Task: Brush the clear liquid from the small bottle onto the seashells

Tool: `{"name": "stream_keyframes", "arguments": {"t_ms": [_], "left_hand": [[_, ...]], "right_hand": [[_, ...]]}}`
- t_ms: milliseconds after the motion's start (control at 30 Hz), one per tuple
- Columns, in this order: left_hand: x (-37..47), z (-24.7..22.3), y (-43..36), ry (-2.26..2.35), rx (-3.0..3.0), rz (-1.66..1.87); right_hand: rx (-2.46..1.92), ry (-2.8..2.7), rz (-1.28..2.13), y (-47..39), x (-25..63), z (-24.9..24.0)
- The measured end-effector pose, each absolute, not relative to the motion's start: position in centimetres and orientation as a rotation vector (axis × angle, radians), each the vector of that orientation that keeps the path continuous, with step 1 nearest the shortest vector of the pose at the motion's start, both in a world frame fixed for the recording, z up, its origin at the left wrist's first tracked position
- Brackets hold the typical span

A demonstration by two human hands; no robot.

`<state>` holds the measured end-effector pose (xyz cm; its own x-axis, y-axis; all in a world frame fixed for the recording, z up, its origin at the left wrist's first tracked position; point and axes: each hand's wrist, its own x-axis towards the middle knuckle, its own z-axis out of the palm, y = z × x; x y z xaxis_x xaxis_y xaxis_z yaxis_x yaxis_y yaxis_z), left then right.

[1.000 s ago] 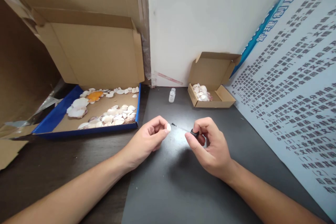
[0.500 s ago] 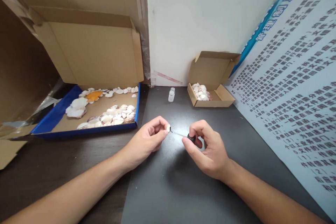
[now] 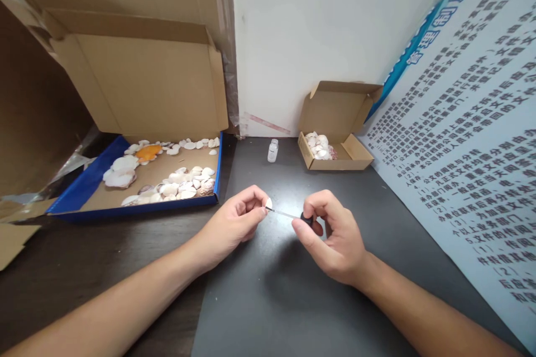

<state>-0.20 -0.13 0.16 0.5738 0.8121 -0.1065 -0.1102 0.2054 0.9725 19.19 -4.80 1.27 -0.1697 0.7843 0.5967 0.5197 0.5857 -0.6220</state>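
Between the thumb and fingertips of my left hand [image 3: 240, 215] is a small white seashell [image 3: 268, 202]. My right hand [image 3: 333, 234] pinches the black cap of a brush applicator [image 3: 307, 218], its thin stem pointing left. The dark brush tip meets the lower part of the shell. Both hands are above the dark grey mat. Behind them, a small clear glass bottle [image 3: 272, 150] stands upright without a cap.
On the left, a blue-edged cardboard box [image 3: 138, 213] lies open with white, brown and orange shells inside. A smaller cardboard box [image 3: 341, 165] with white shells stands at the back right. A printed sheet [image 3: 469, 178] borders the right side.
The brush tip has shifted slightly left and down across the shell, which now shows more of its white face. Both hands stay in nearly the same place.
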Motion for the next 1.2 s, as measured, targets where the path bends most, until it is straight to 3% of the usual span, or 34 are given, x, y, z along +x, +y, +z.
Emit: {"name": "stream_keyframes", "arguments": {"t_ms": [600, 1200], "left_hand": [[-0.3, 1.4, -0.3, 0.638, 0.844, 0.582], [-0.1, 0.9, -0.5, 0.722, 1.125, 0.603]], "right_hand": [[-1.070, -1.759, 0.473, -4.4, 19.3, 0.9], [-1.093, -1.784, 0.528, -4.6, 19.3, 1.2]]}}
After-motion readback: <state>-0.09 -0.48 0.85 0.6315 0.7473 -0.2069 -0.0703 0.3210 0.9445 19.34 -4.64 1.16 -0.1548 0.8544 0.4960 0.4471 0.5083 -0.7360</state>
